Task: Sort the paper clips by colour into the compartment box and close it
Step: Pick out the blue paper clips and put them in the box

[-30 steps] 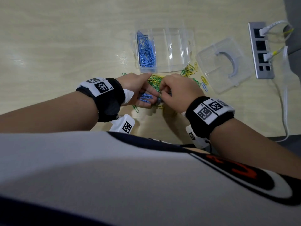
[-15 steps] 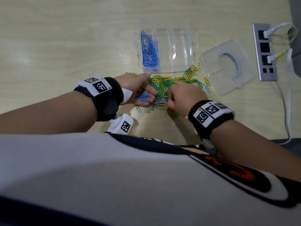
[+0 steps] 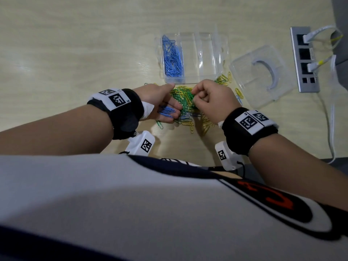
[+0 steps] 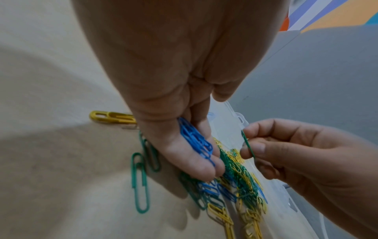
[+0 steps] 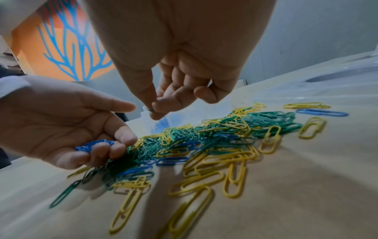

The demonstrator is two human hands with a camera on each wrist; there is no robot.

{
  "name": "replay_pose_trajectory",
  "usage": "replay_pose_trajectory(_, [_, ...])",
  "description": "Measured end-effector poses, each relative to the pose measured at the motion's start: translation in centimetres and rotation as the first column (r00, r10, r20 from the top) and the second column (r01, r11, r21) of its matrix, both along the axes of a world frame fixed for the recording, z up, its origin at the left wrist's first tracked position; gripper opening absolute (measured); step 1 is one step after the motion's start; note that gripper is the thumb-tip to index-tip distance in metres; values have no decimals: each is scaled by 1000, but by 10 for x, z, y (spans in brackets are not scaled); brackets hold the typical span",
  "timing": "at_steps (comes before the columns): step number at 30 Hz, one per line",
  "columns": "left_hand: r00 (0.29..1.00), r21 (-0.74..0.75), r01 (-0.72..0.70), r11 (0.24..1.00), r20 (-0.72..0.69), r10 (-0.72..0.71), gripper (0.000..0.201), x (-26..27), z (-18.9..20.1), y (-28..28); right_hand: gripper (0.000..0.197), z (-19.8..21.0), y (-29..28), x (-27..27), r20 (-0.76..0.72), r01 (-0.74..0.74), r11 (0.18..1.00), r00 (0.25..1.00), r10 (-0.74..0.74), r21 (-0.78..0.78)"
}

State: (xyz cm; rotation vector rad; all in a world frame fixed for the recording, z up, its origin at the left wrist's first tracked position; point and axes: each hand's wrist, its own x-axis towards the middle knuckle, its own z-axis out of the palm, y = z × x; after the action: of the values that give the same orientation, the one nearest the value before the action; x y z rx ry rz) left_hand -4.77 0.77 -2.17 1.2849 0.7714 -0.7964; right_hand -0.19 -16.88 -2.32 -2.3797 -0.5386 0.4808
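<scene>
near edge of the table point(image 3: 56, 53): the mixed pile of clips point(image 3: 188, 110), green, yellow and a few blue, lies loose just inside that edge, between the two hands. the left hand point(image 3: 160, 102) is palm up at the pile's left side, fingers loosely curled and cradling a small bundle of blue clips point(image 4: 196, 142). the right hand point(image 3: 212, 100) hangs above the pile, thumb and forefinger pinching a single green clip point(image 4: 248, 146); the other fingers are curled and hold nothing.

beyond the pile, toward the middle of the table: the compartment box point(image 3: 216, 53), clear, open. its left compartment holds blue clips only; the remaining compartments appear empty. the detached lid point(image 3: 263, 76) lies to the right of the box, apart from it. a power strip point(image 3: 303, 59) with plugged cables sits toward the far right edge.

judgement: blue is being gathered; green and yellow are hardly begun. the pinched green clip belongs in a compartment not holding blue. recommend tipping the cradled blue bundle low over the left compartment so none bounce across the divider. check each lifted clip for hooked neighbours.
</scene>
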Motion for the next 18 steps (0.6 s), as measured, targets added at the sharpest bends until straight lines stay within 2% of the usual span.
replay_pose_trajectory(2, [1000,-1,-2,1000,6,2,62,0,0,1,14,2,1,0,30,-8,999,999,9,-39])
replay_pose_trajectory(6, [1000,-7,-5,1000,8,5,61,-1,0,1,19,5,3,2,185,-76,949,973,137,-306])
replay_pose_trajectory(8, [1000,-3,-4,1000,10,4,61,-1,2,2,13,5,2,-1,185,-161,883,946,265,-441])
replay_pose_trajectory(10, [1000,4,0,1000,12,0,61,-1,3,3,12,4,3,-6,122,-241,790,921,369,-564])
replay_pose_trajectory(12, [1000,1,3,1000,14,-3,61,-1,4,3,15,2,4,-9,107,-257,745,909,402,-616])
replay_pose_trajectory(18, [1000,15,2,1000,5,-2,61,-1,5,1,22,-3,8,-14,140,-267,690,870,473,-672])
